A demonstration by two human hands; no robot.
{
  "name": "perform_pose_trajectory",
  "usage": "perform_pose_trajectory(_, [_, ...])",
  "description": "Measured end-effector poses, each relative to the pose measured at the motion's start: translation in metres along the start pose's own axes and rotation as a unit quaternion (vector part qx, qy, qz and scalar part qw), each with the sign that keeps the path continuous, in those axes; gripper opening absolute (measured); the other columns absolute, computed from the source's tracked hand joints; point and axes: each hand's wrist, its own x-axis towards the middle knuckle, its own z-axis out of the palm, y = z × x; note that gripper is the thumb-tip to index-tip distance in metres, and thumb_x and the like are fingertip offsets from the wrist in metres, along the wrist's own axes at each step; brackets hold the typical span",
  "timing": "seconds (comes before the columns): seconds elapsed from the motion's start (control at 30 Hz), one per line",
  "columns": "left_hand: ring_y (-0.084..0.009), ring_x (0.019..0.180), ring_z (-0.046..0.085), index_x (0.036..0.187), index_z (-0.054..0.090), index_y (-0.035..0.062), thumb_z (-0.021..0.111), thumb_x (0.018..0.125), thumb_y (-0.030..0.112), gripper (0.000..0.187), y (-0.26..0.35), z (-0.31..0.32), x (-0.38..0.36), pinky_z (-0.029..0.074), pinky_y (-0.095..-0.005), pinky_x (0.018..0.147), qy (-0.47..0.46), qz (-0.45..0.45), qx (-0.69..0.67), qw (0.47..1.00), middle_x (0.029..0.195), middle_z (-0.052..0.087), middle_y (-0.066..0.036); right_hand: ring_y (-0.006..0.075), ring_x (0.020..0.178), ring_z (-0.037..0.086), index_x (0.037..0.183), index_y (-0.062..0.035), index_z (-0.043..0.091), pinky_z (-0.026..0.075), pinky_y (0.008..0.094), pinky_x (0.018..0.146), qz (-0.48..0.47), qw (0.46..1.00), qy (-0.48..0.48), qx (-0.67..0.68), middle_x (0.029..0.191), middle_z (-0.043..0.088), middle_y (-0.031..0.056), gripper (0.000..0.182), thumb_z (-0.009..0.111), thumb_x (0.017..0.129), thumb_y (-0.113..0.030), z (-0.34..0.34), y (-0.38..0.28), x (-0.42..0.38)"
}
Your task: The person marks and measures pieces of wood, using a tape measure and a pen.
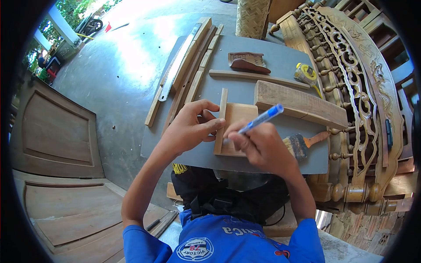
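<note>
On the grey board lies a small light-brown wooden piece [242, 112] with a flat panel. Along its left edge runs a narrow wooden strip [223, 101], pinched between the thumb and fingers of my left hand [193, 125]. My right hand [263, 142] grips a blue and white pen [262, 119] over the panel, its capped-looking blue end pointing up and right. The pen's lower end is blurred near the strip. Just right of my right hand lies a brush [298, 146] with dark, worn bristles and a wooden handle.
A thick wooden block [300, 103], a yellow tape measure [305, 73] and a curved wooden piece [248, 62] lie on the grey board [280, 50]. A handsaw [179, 65] rests on long strips at the left. Carved furniture [351, 87] stands right, wooden panels [59, 131] left.
</note>
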Motion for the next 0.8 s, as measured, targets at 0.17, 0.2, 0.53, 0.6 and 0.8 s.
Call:
perform_pose_trajectory(0.17, [-0.0136, 0.078, 0.060, 0.108, 0.051, -0.0074, 0.065, 0.083, 0.017, 0.038, 0.002, -0.002, 0.001, 0.056, -0.0278, 0.065, -0.005, -0.015, 0.001, 1.000, 0.079, 0.057, -0.007, 0.0353, 0.063, 0.057, 0.081, 0.0035, 0.057, 0.044, 0.0376, 0.058, 0.056, 0.998, -0.014, 0.022, 0.067, 0.057, 0.0178, 0.020, 0.056, 0.088, -0.015, -0.007, 0.003, 0.008])
perform_pose_trajectory(0.2, [-0.0136, 0.078, 0.060, 0.108, 0.051, -0.0072, 0.065, 0.083, 0.017, 0.038, 0.001, -0.002, 0.002, 0.056, -0.0279, 0.065, -0.004, -0.012, -0.005, 1.000, 0.079, 0.057, -0.007, 0.0347, 0.062, 0.057, 0.081, 0.0035, 0.057, 0.044, 0.0373, 0.057, 0.015, 0.999, -0.008, 0.032, 0.065, 0.057, 0.0173, 0.019, 0.056, 0.087, -0.015, -0.003, 0.005, 0.005])
perform_pose_trajectory(0.53, [-0.0099, 0.074, 0.059, 0.106, 0.054, -0.0021, 0.067, 0.082, 0.019, 0.035, -0.003, 0.000, 0.001, 0.053, -0.0234, 0.058, 0.009, -0.006, -0.018, 1.000, 0.076, 0.057, -0.003, 0.0285, 0.056, 0.057, 0.085, 0.0036, 0.059, 0.044, 0.0356, 0.055, -0.018, 1.000, 0.002, 0.018, 0.062, 0.056, 0.0153, 0.016, 0.056, 0.087, -0.012, -0.010, 0.011, 0.016])
perform_pose_trajectory(0.6, [-0.0103, 0.074, 0.059, 0.106, 0.054, -0.0024, 0.067, 0.082, 0.018, 0.034, -0.004, 0.001, 0.000, 0.053, -0.0244, 0.060, 0.013, -0.012, -0.030, 0.999, 0.076, 0.056, -0.003, 0.0270, 0.056, 0.057, 0.086, 0.0036, 0.059, 0.044, 0.0348, 0.054, 0.036, 0.998, 0.000, 0.058, 0.063, 0.057, 0.0157, 0.016, 0.055, 0.087, -0.012, -0.011, 0.015, 0.018])
perform_pose_trajectory(0.8, [-0.0097, 0.074, 0.058, 0.106, 0.054, -0.0026, 0.065, 0.083, 0.016, 0.032, -0.001, 0.003, -0.002, 0.053, -0.0246, 0.062, 0.010, -0.019, -0.038, 0.999, 0.074, 0.053, -0.002, 0.0216, 0.055, 0.058, 0.087, 0.0043, 0.059, 0.045, 0.0322, 0.055, 0.018, 0.999, 0.044, 0.014, 0.062, 0.058, 0.0149, 0.018, 0.052, 0.089, -0.012, -0.014, 0.030, 0.037])
